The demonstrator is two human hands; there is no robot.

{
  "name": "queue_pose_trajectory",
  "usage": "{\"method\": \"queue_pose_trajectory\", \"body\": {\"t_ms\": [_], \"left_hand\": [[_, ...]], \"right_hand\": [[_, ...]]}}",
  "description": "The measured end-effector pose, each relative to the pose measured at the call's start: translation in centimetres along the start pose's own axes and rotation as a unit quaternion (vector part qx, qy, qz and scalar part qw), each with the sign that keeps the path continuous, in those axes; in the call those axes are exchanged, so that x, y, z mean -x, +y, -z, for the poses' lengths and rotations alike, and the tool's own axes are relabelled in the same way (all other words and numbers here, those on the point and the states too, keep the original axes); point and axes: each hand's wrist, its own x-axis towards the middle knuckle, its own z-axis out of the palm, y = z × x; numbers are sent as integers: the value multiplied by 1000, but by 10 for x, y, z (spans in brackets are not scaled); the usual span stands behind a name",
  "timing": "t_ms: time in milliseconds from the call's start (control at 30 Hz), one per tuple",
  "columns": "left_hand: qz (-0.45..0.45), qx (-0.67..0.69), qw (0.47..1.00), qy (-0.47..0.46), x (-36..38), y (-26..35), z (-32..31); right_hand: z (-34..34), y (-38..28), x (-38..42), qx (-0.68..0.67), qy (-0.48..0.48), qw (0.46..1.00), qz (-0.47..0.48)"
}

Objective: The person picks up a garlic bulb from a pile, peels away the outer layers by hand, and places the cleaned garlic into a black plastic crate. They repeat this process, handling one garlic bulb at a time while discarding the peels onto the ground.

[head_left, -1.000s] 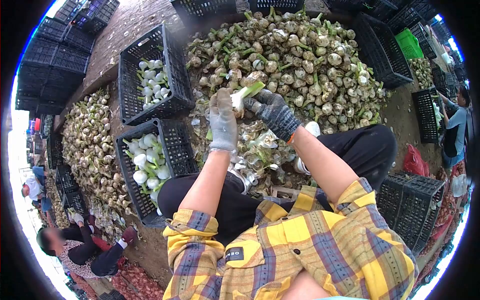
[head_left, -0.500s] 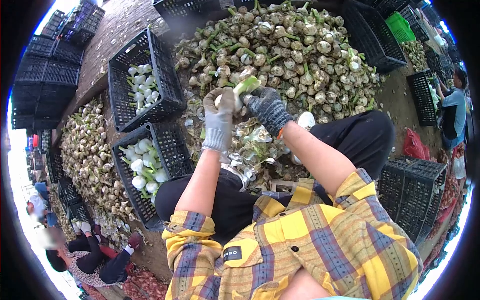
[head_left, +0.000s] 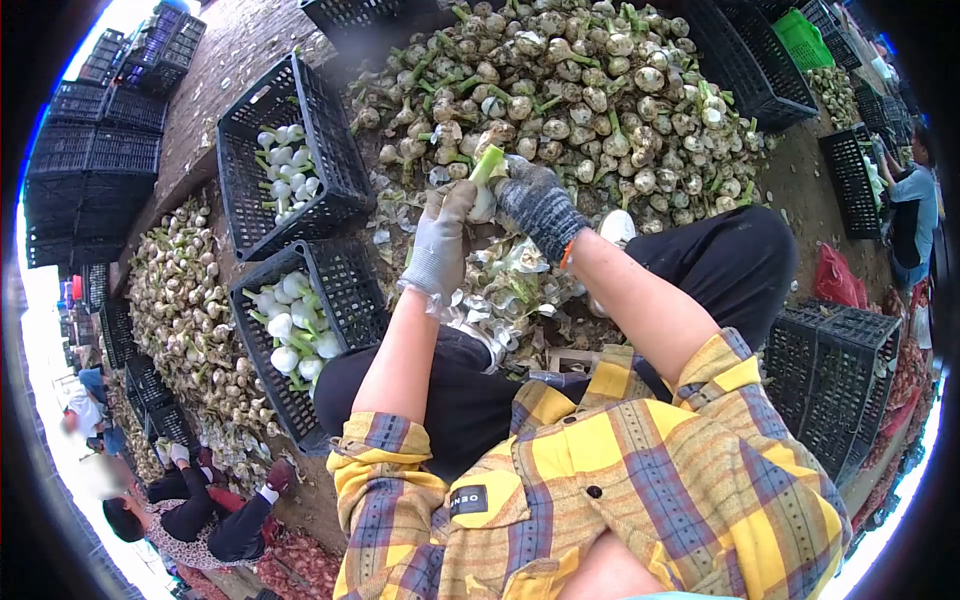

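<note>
Between my gloved hands is a garlic bulb, its white base low and its cut green stem pointing up. My left hand, in a light grey glove with a soiled fingertip area, is closed with its fingers against the bulb's left side. From the other side my right hand, in a dark knitted glove, wraps its fingers round the bulb near the stem. Below the hands, loose peeled skins cover the ground. Beyond them rises a big heap of unpeeled garlic.
Two black crates, a farther one and a nearer one, hold clean white bulbs at my left. Another garlic heap lies past them. Stacked black crates stand at my right. One co-worker sits lower left; another person is far right.
The garlic bulb has turned, its stem swinging from leaning right to nearly upright. My left hand has rolled with it, and more white of the bulb shows between the hands.
</note>
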Motion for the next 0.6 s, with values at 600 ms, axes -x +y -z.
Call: {"method": "queue_pose_trajectory", "body": {"t_ms": [600], "left_hand": [[-71, -17, 997, 1, 2, -6, -5]], "right_hand": [[-4, 14, 7, -329, 3, 908, -261]]}}
